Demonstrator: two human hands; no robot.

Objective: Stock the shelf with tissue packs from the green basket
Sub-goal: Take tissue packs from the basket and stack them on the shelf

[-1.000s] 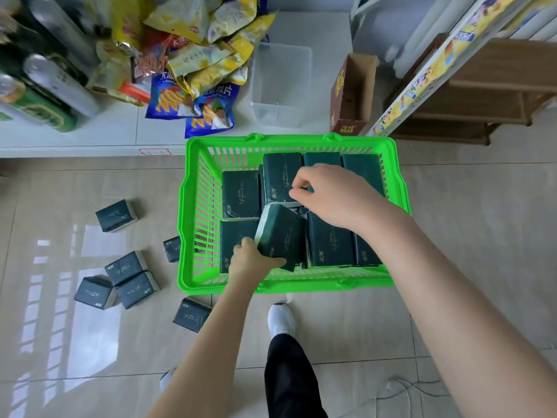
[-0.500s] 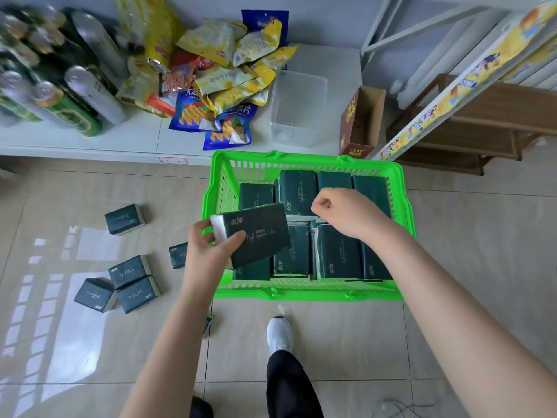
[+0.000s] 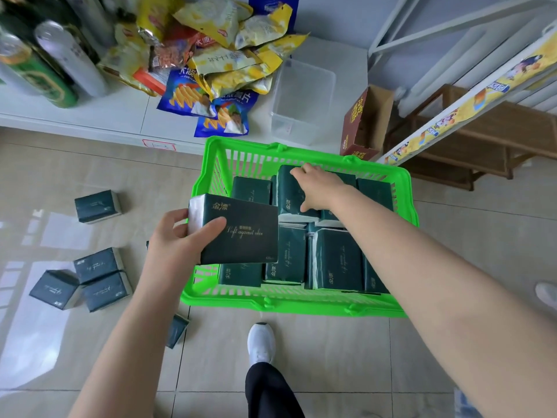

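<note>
Crosswise, tissue pack (image 3: 244, 236) face-up, in left grip (image 3: 177, 245)

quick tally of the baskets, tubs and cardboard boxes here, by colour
green basket: 1
clear plastic tub: 1
brown cardboard box: 1
total: 3

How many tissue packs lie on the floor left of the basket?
5 packs: one alone upper left, three clustered below, one partly behind the left arm. Another may hide behind the left hand.
</note>
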